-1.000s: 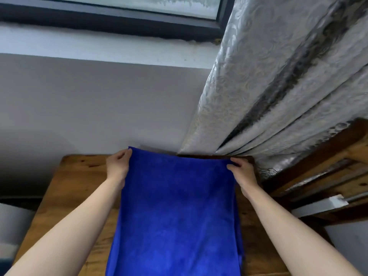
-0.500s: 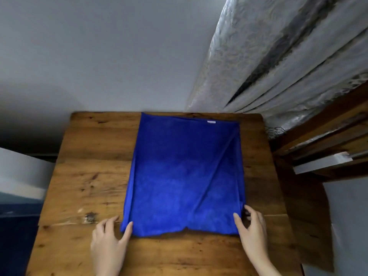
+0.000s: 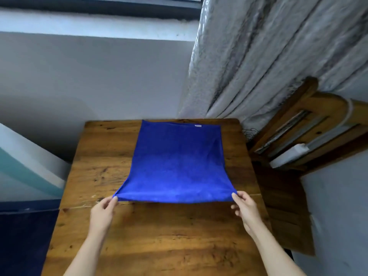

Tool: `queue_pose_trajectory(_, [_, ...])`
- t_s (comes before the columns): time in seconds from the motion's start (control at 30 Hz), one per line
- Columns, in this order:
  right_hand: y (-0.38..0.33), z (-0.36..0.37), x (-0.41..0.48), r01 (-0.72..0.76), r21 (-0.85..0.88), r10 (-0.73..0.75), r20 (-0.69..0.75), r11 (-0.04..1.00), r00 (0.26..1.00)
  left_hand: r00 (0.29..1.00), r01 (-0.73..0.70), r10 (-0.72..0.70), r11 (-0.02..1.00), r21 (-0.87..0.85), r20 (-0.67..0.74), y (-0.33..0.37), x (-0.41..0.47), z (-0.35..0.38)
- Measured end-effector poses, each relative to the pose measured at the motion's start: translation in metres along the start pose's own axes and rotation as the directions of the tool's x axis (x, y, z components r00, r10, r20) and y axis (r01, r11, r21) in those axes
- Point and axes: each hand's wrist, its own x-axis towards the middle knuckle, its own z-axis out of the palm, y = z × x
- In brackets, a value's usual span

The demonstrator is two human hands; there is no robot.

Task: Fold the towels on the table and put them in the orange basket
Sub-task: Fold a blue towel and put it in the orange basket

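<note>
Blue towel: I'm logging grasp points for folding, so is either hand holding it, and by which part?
Both. The left hand pinches the blue towel at its near left corner; the right hand pinches the near right corner.

A pale grey wall (image 3: 95, 76) is seen at the far side, topped by a white sill (image 3: 95, 24) and the dark frame of a window (image 3: 99, 6). A silvery patterned curtain (image 3: 268, 56) is hung at the far right. A wooden counter (image 3: 159, 236) is set against the wall. A wooden chair (image 3: 310, 132) is placed at the right. Soft daylight is cast over everything.
</note>
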Motion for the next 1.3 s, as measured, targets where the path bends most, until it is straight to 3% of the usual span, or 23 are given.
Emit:
queue_pose_trajectory(0.13, [-0.011, -0.006, -0.002, 0.008, -0.066, -0.003, 0.088, 0.998, 0.996, 0.997, -0.014, 0.018, 0.999, -0.052, 0.075, 0.021, 0.007, -0.007])
queue_pose_trajectory(0.27, [-0.021, -0.009, 0.000, -0.023, -0.134, 0.021, -0.016, 0.991, 1.000, 1.000, -0.010, 0.010, 0.999, -0.044, -0.009, 0.036, 0.020, -0.007])
queue_pose_trajectory(0.53, [-0.006, 0.001, -0.006, -0.128, -0.160, 0.121, -0.054, 0.979, 0.991, 0.976, 0.178, -0.198, 0.966, 0.188, 0.091, -0.008, -0.008, 0.024])
queue_pose_trajectory(0.77, [0.017, -0.004, -0.006, -0.163, -0.200, 0.132, -0.159, 0.966, 0.978, 0.949, 0.288, -0.313, 0.904, 0.317, 0.030, -0.028, -0.028, 0.043])
queue_pose_trajectory(0.87, [0.013, -0.003, -0.005, -0.139, -0.203, 0.101, -0.187, 0.969, 0.977, 0.938, 0.331, -0.345, 0.919, 0.213, 0.032, -0.022, -0.023, 0.041])
queue_pose_trajectory(0.97, [0.002, -0.009, -0.005, -0.066, -0.137, 0.026, -0.276, 0.988, 0.961, 0.919, 0.392, -0.383, 0.914, -0.108, 0.094, -0.003, -0.023, 0.025])
queue_pose_trajectory(1.1, [-0.026, -0.026, -0.013, 0.101, 0.058, -0.084, -0.237, 0.993, 0.968, 0.951, 0.307, -0.294, 0.874, -0.377, 0.094, 0.036, -0.034, -0.011])
queue_pose_trajectory(1.3, [-0.027, -0.045, -0.035, 0.158, -0.038, -0.160, -0.062, 0.987, 0.985, 0.978, 0.206, -0.184, 0.917, -0.341, 0.097, 0.057, -0.072, -0.040])
